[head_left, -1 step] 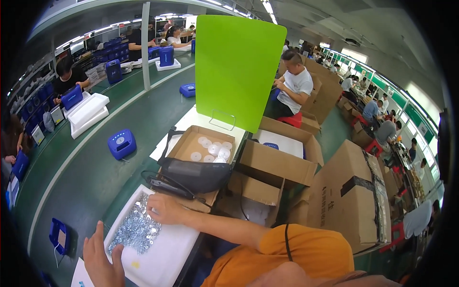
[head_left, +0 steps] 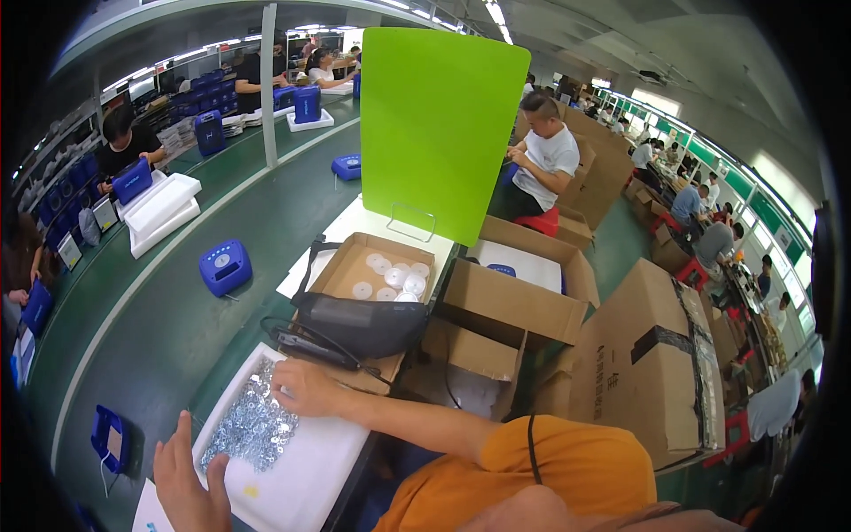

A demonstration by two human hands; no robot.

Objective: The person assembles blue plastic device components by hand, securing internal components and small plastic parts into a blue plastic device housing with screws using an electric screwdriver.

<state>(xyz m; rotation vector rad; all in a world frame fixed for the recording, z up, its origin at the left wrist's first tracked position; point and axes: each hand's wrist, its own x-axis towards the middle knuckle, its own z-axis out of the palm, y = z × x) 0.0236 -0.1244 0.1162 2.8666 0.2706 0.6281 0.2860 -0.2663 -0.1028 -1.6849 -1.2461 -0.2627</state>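
White foam forms a tray (head_left: 324, 461) by the spread-fingered left hand (head_left: 191, 492), likely to keep loose metal parts (head_left: 253, 430) from scattering beside the curled right hand (head_left: 306, 388), whose grip I cannot tell, with boxed white discs (head_left: 414, 283) beyond.

Head-worn wide fisheye, facing down and forward
From above the bench (head_left: 168, 346), it takes hands (head_left: 303, 387) close, ceiling (head_left: 709, 53) far off.

left hand (head_left: 189, 483) cropped below, right grip (head_left: 303, 388) unclear
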